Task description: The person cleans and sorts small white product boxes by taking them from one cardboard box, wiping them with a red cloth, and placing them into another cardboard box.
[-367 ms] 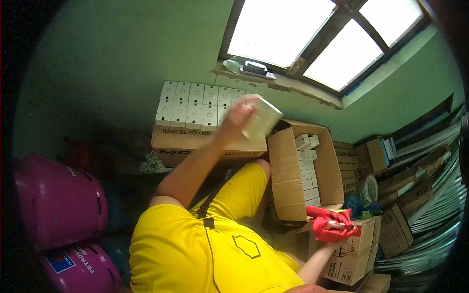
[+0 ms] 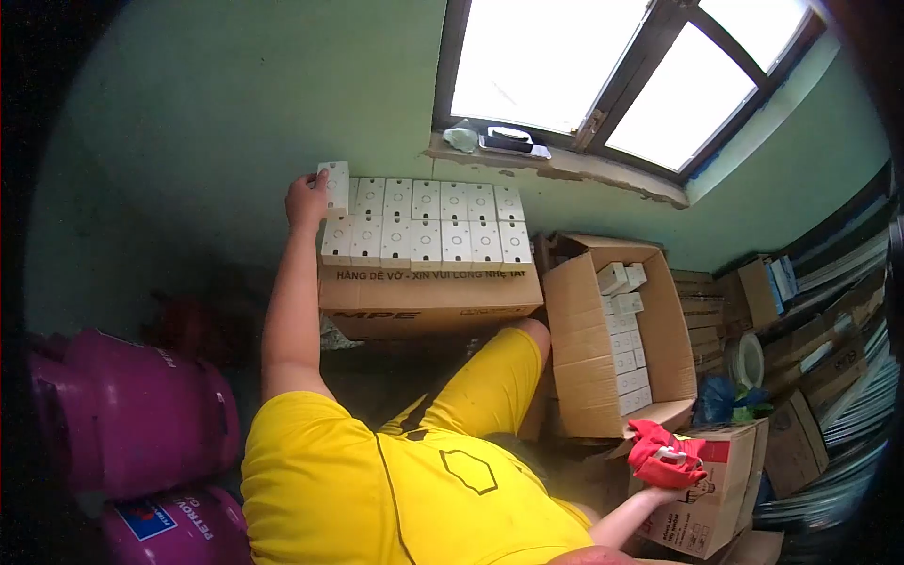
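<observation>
At the far left end of the rows, my left hand point(image 2: 307, 201) grips a white box point(image 2: 333, 187), held just above the back row. Two rows of similar white boxes point(image 2: 426, 243) stand side by side on a closed cardboard carton point(image 2: 424, 299). My right hand point(image 2: 667, 493) holds a red cloth point(image 2: 665, 456) at the lower right, beside a printed carton point(image 2: 702, 504). Between the hands stands an open cardboard box point(image 2: 589, 348) with more white boxes point(image 2: 625, 356) stacked inside.
Purple gas cylinders point(image 2: 141, 414) stand at the lower left. A window point(image 2: 603, 75) with items on its sill point(image 2: 565, 158) is above. Cartons, a blue plastic bag point(image 2: 715, 400), a white roll point(image 2: 747, 361) and long pipes point(image 2: 838, 480) lie at the right.
My left hand has moved left with a white box, from above the right part of the carton to the left end of the back row. My right hand still holds the red cloth.
</observation>
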Motion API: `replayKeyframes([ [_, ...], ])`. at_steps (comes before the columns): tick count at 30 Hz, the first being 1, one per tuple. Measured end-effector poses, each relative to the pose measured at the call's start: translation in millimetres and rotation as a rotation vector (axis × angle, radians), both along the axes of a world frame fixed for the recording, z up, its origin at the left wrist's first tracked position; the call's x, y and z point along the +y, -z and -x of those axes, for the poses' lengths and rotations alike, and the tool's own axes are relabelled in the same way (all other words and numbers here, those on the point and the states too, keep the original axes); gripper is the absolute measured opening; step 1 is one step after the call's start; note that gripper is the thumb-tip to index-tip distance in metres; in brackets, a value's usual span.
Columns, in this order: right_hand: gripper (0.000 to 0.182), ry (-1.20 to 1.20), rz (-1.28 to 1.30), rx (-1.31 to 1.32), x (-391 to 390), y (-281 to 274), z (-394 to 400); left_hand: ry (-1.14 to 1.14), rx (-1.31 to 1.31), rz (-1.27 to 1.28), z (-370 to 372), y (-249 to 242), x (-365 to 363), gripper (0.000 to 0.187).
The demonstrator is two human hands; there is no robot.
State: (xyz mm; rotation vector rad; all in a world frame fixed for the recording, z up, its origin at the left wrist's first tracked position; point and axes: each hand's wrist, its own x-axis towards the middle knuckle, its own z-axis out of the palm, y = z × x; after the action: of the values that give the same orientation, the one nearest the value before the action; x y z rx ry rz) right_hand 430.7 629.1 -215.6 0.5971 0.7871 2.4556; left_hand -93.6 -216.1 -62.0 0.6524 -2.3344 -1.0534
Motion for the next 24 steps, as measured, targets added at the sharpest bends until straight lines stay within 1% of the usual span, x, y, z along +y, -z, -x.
replayKeyframes([
  [3, 0.054, 0.039, 0.152, 0.122, -17.3, -2.6, 2.5, -0.019, -0.03, 0.012, 21.5, 34.0, -24.3, 0.049],
  [4, 0.054, 0.005, 0.553, 0.439, -45.9, -25.8, 16.0, 0.014, -0.069, -0.023, 22.8, 34.5, -26.7, 0.05],
  [5, 0.053, -0.03, 0.923, 0.798, -86.2, -60.4, 35.1, 0.046, -0.106, -0.059, 24.1, 33.4, -26.2, 0.05],
  [6, 0.053, -0.007, 0.81, 0.667, -88.8, -59.3, 38.2, 0.078, -0.142, -0.098, 25.9, 32.5, -24.4, 0.051],
  [9, 0.052, 0.051, 0.448, 0.251, -81.9, -47.6, 38.7, 0.062, -0.207, -0.024, 34.0, 36.4, -20.9, 0.05],
  [12, 0.048, 0.162, -0.034, -0.351, -77.6, -54.9, 39.2, 0.044, -0.204, -0.091, 34.0, 34.2, -13.4, 0.049],
  [13, 0.047, 0.329, -0.501, -0.808, -89.0, -63.2, 48.1, 0.044, -0.202, -0.052, 34.5, 35.2, -11.1, 0.049],
  [14, 0.046, 0.476, -1.111, -1.413, -98.5, -68.9, 47.8, 0.043, -0.198, -0.015, 35.9, 37.2, -9.7, 0.048],
  [15, 0.044, 0.623, -1.598, -1.814, -106.9, -75.1, 48.9, 0.042, -0.192, 0.023, 37.1, 37.9, -9.9, 0.048],
  [16, 0.043, 0.675, -1.7, -1.878, -112.8, -80.5, 48.1, 0.058, -0.196, 0.014, 42.1, 43.9, -13.7, 0.048],
  [17, 0.042, 0.635, -1.675, -1.835, -116.8, -84.4, 50.8, 0.074, -0.201, 0.005, 48.3, 50.6, -17.6, 0.047],
  [18, 0.04, 0.53, -1.558, -1.7, -121.2, -88.0, 55.9, 0.089, -0.204, -0.005, 53.2, 57.1, -22.7, 0.047],
  [20, 0.042, 0.258, -0.749, -1.022, -137.1, -94.5, 59.5, 0.048, -0.145, 0.008, 53.1, 56.6, -18.5, 0.045],
  [22, 0.052, 0.044, -0.314, -0.413, -78.5, -33.8, 38.8, 0.032, -0.069, 0.018, 54.9, 55.7, -12.6, 0.043],
  [24, 0.058, -0.132, -0.148, -0.09, -72.1, -20.4, 32.2, 0.038, 0.016, 0.029, 55.6, 58.2, -10.3, 0.041],
])
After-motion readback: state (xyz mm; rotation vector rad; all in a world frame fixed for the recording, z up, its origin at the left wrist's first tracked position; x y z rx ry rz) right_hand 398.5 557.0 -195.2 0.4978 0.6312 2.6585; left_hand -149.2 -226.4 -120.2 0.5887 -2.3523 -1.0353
